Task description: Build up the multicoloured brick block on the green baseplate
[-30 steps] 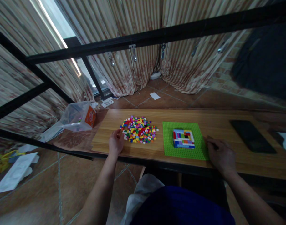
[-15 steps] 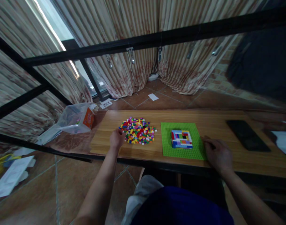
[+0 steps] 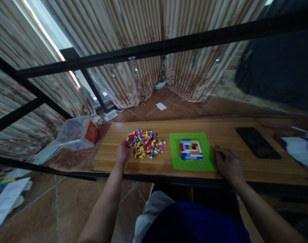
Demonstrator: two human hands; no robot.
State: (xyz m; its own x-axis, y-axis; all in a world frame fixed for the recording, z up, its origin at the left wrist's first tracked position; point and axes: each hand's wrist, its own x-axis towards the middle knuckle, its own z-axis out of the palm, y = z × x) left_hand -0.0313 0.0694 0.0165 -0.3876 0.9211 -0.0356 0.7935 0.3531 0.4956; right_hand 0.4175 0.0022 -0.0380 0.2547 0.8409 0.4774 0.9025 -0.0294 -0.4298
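Note:
My left hand [image 3: 124, 152] is at the left edge of a pile of small coloured building bricks [image 3: 149, 145], its thumb and fingers drawn together at the bricks. Whatever is between its fingertips is too small to make out. A green baseplate [image 3: 175, 162] lies right of the pile. On it stands a low, roughly square structure of multicoloured bricks [image 3: 191, 156] with a dark gap near its middle. My right hand [image 3: 228, 163] rests on the table by the baseplate's right edge, fingers loosely bent, with a gap between thumb and forefinger and no brick visible there.
The wooden table [image 3: 144, 167] also bears a dark, flat rectangular object [image 3: 258, 142] at the right, with white paper [image 3: 298, 150] beyond it. A clear plastic box [image 3: 77, 133] with an orange label stands to the left. A black metal bar [image 3: 149, 49] crosses in front of the curtains.
The view has shifted slightly, so the table items sit a little further left in the picture. Both hands keep about the same places by the pile and the baseplate.

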